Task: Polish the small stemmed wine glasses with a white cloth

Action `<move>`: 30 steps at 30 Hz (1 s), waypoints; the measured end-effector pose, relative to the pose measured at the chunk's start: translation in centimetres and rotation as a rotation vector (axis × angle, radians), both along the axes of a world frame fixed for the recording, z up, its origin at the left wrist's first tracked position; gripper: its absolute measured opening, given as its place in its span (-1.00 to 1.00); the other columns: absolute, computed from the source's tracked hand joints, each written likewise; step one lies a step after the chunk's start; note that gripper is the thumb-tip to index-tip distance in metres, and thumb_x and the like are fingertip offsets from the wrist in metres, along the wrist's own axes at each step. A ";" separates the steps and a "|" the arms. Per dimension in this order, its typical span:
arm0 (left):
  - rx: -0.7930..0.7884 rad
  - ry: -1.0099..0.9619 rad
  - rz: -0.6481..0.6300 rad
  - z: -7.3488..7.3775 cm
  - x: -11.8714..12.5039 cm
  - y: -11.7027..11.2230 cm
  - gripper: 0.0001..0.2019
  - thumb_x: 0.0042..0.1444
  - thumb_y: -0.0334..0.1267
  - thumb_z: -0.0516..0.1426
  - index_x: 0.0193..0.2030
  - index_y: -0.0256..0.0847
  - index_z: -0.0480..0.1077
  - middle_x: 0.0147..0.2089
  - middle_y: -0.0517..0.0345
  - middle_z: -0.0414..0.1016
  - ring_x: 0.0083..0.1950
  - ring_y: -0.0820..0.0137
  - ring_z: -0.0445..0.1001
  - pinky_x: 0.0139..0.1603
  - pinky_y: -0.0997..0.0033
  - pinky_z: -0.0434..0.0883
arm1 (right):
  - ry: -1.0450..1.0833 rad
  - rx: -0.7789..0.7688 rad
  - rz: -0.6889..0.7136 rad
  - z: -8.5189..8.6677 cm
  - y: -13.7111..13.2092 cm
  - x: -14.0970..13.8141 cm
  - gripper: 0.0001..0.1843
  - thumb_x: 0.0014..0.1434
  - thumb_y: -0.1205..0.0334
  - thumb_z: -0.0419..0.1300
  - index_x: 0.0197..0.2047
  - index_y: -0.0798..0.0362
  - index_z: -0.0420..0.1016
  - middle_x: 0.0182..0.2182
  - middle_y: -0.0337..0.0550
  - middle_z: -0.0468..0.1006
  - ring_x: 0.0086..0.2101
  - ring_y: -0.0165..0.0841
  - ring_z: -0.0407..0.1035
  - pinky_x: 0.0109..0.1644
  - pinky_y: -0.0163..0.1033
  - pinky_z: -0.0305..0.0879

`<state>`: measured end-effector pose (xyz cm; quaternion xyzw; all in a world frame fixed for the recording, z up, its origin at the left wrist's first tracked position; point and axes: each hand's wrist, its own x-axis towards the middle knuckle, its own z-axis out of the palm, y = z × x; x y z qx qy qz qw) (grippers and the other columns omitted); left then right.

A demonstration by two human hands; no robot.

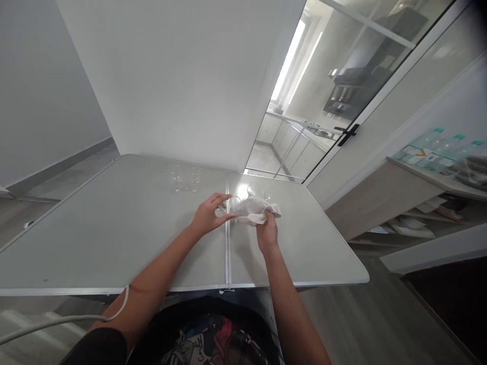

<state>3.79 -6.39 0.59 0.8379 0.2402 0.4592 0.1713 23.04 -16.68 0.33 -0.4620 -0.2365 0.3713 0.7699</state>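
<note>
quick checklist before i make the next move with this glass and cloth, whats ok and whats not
1. Glass held by left hand: ok.
2. Cloth held by right hand: ok.
3. Pair of glasses at left clear of both hands: ok.
4. Glassware beyond the cloth clear of it: cannot tell, partly hidden.
5. Cable clear of left forearm in view: not ok, it crosses over.

A cloth (253,209) is hiding part of the glass (235,203) and right hand (268,233); the view's left edge is cutting off a cable (76,318).
</note>
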 end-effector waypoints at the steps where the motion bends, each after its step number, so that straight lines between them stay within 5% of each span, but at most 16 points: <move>1: 0.013 0.053 -0.010 -0.1 0.2 -0.2 -0.43 0.13 0.06 0.30 0.25 -0.02 0.38 0.04 0.05 0.51 -0.20 0.42 0.56 -0.18 0.43 0.47 | -0.135 -0.014 -0.040 0.0 0.0 -0.2 -0.67 0.22 0.02 0.18 -0.01 -0.02 0.49 -0.08 -0.18 0.59 -0.05 -0.24 0.47 -0.06 -0.18 0.43; 5: 0.118 0.146 0.049 -0.8 0.5 -0.5 -0.44 0.12 0.07 0.30 0.24 0.02 0.41 0.07 0.07 0.52 -0.23 0.44 0.56 -0.28 0.49 0.40 | -0.660 -0.069 0.095 0.1 -1.0 -0.9 -0.61 0.23 0.05 0.22 0.07 0.03 0.50 -0.28 -0.13 0.57 -0.24 -0.21 0.45 -0.21 -0.16 0.41; 9: 0.266 0.228 0.025 -1.4 0.5 -0.2 -0.52 0.19 0.01 0.26 0.21 -0.04 0.43 0.06 0.02 0.52 -0.27 0.44 0.54 -0.29 0.46 0.36 | -0.862 -0.033 0.255 0.5 -2.4 -1.2 -0.45 0.26 0.10 0.22 0.28 -0.05 0.26 -0.21 -0.16 0.53 -0.29 -0.26 0.43 -0.18 -0.15 0.40; 12: 0.388 0.284 -0.059 -1.6 0.6 -0.2 -0.68 0.25 -0.03 0.20 0.04 -0.15 0.48 0.05 -0.04 0.53 -0.29 0.43 0.53 -0.29 0.44 0.35 | -0.846 -0.026 0.396 0.9 -2.6 -1.4 -0.37 0.35 0.04 0.15 0.39 -0.12 0.06 0.01 -0.10 0.49 -0.02 -0.21 0.44 0.08 -0.08 0.39; 15: 0.441 0.306 -0.093 -1.5 0.6 -0.4 -0.71 0.27 -0.02 0.17 -0.08 -0.20 0.48 0.04 -0.06 0.54 -0.30 0.42 0.53 -0.31 0.42 0.32 | -0.834 -0.008 0.439 1.2 -2.1 -1.5 -0.24 0.35 -0.02 0.15 0.49 -0.20 -0.09 0.36 -0.09 0.21 0.36 -0.17 0.08 0.40 -0.01 0.11; 17: 0.384 0.311 -0.054 -1.4 0.6 -0.5 -0.63 0.24 0.08 0.18 -0.03 -0.18 0.48 0.02 -0.06 0.56 -0.28 0.39 0.54 -0.32 0.42 0.29 | -0.808 0.013 0.392 1.2 -1.5 -1.4 -0.23 0.35 -0.05 0.15 0.50 -0.21 -0.09 0.43 -0.13 0.09 0.41 -0.17 -0.01 0.45 0.00 0.04; 22: 0.029 0.434 0.152 -0.7 0.7 -0.7 -0.38 0.04 0.36 0.19 -0.04 -0.15 0.53 -0.33 0.05 0.59 -0.35 0.30 0.50 -0.42 0.41 0.08 | -0.800 0.044 0.277 0.8 -0.6 -0.7 -0.37 0.40 -0.01 0.08 0.46 -0.20 0.05 0.39 -0.13 0.21 0.33 -0.16 0.18 0.37 0.02 0.19; 27: -0.311 0.491 -0.029 0.7 0.4 -0.5 -0.42 -0.05 0.39 0.22 -0.44 -0.18 0.49 -0.57 0.20 0.37 -0.52 0.44 0.28 -0.45 0.43 0.02 | -1.294 0.099 0.416 1.5 -1.1 0.9 -0.50 0.43 0.13 0.02 0.40 -0.22 0.23 0.21 -0.11 0.48 0.18 -0.12 0.36 0.34 0.13 0.15; 30: -0.421 0.482 -0.139 1.2 0.2 -0.4 -0.41 0.01 0.37 0.18 -0.54 -0.21 0.41 -0.60 0.23 0.28 -0.57 0.49 0.18 -0.49 0.43 0.02 | -1.361 0.108 0.472 1.6 -1.3 1.4 -0.53 0.42 0.14 0.03 0.36 -0.20 0.30 0.11 -0.11 0.57 0.06 -0.12 0.44 0.29 0.11 0.19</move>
